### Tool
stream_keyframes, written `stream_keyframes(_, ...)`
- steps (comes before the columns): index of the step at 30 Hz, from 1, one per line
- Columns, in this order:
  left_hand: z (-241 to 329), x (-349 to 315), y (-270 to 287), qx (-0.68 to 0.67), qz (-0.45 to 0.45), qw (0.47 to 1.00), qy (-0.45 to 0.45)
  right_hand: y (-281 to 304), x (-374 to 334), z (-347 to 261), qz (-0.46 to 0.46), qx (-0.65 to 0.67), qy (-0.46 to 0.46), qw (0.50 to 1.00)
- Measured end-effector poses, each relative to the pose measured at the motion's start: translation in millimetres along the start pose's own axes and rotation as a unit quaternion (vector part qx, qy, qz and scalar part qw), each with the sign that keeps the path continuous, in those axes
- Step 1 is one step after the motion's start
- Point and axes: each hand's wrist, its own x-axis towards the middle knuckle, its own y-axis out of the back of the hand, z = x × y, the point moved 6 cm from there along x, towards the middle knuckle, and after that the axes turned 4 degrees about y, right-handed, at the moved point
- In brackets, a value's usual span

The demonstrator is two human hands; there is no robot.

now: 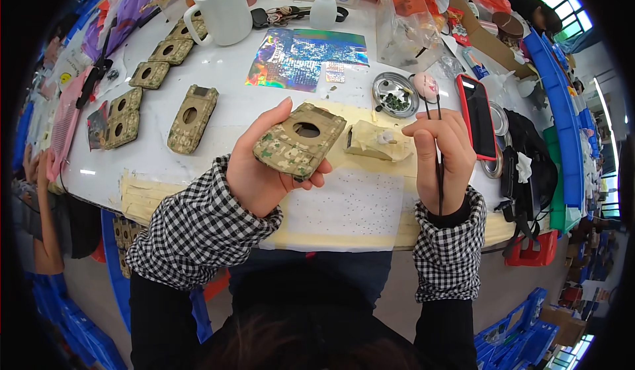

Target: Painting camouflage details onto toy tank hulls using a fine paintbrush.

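My left hand [259, 188] is closed around a camouflage-patterned model tank hull [297, 141], tilted so its top with the round hole faces up. In my right hand [448, 158], a pair of dark tweezers [439, 171] is gripped, tips pointing away from me. Between the hands, on the table, sits a block wrapped in yellowish tape [378, 141] with a small pale piece on top. Just beyond the tweezers is a round metal dish [395, 94] holding small dark green bits. Another camouflage hull [192, 119] lies left of my left hand.
More camouflage hulls [123, 116] line the table's left side. At the back stand a white mug [221, 11] and a small translucent bottle [323, 10], behind a shiny holographic sheet [291, 59]. A red-cased phone [475, 115] lies at right. Another person's arm [46, 218] shows at far left.
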Motion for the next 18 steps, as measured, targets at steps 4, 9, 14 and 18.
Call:
stream_keyframes(4, 2, -1, -3, 0.021, 0.018, 1.0, -0.012, -1, 1, -1, -0.001, 0.01, 0.009, 1.0)
stream_keyframes(9, 19, 10, -16, 0.038, 0.022, 0.998, -0.054, -5, -2, 5, -0.011, 0.007, 0.003, 1.0)
stream_keyframes(14, 27, 15, -9, 0.049, 0.014, 0.993, -0.103, 3, 5, 2, -0.025, 0.014, 0.015, 0.999)
stream_keyframes(18, 36, 18, 3, 0.046, 0.035, 0.991, -0.123, 6, 9, 0, -0.067, -0.014, 0.032, 0.997)
